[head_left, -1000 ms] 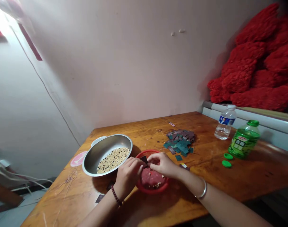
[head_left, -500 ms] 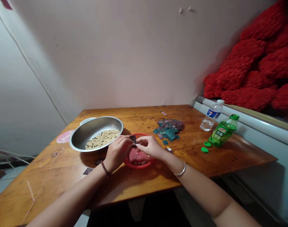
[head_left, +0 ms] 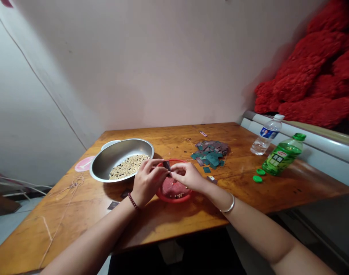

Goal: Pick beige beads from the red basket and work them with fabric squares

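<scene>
My left hand (head_left: 147, 180) and my right hand (head_left: 186, 176) meet above a small red plastic basket (head_left: 174, 191) on the wooden table (head_left: 168, 221). Together their fingertips pinch a small dark square tag (head_left: 167, 165). The basket holds a few pale beads. My left wrist wears a dark bead bracelet, my right wrist a silver bangle. Just left of my hands a steel bowl (head_left: 108, 158) contains many pale and dark beads. A heap of teal and purple square tags (head_left: 211, 152) lies beyond my right hand.
A clear water bottle (head_left: 266, 134) and a green bottle (head_left: 283, 154) stand at the right, with two green caps (head_left: 258, 175) beside them. Red fluffy bundles (head_left: 312, 76) pile on a white ledge. A pink disc (head_left: 84, 164) and loose thread (head_left: 68, 187) lie at the left.
The view has pulled back and shifted, showing more of my forearms and the table. Both hands stay over the red basket, still working the dark tag between the fingertips.
</scene>
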A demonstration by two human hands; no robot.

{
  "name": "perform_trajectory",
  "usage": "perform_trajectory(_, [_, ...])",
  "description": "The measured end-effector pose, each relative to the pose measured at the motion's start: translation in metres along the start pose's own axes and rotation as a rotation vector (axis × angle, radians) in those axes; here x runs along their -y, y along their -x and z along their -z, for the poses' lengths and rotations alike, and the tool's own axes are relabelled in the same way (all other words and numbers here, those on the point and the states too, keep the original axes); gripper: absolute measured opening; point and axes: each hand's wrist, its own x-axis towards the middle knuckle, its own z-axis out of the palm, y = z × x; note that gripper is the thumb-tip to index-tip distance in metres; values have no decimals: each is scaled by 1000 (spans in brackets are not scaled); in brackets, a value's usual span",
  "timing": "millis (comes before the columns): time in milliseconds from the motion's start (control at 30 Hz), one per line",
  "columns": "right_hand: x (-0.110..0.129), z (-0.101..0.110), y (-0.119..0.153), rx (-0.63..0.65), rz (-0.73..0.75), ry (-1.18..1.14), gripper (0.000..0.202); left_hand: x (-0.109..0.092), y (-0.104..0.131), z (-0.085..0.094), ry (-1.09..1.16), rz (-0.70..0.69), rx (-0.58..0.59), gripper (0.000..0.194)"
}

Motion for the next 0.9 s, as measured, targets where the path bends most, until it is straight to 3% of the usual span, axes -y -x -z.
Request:
perform_trajectory(400, [0,4,-2,7,5,-36,24,0,-2,2,-62,-70,0,9])
perform_trajectory(667, [4,9,2,-8,150,257,19,-1,-3,0,-64,-73,68,6])
perform_trajectory(900, [1,14,0,28,127,225,21,0,-4,-3,-59,-67,71,7])
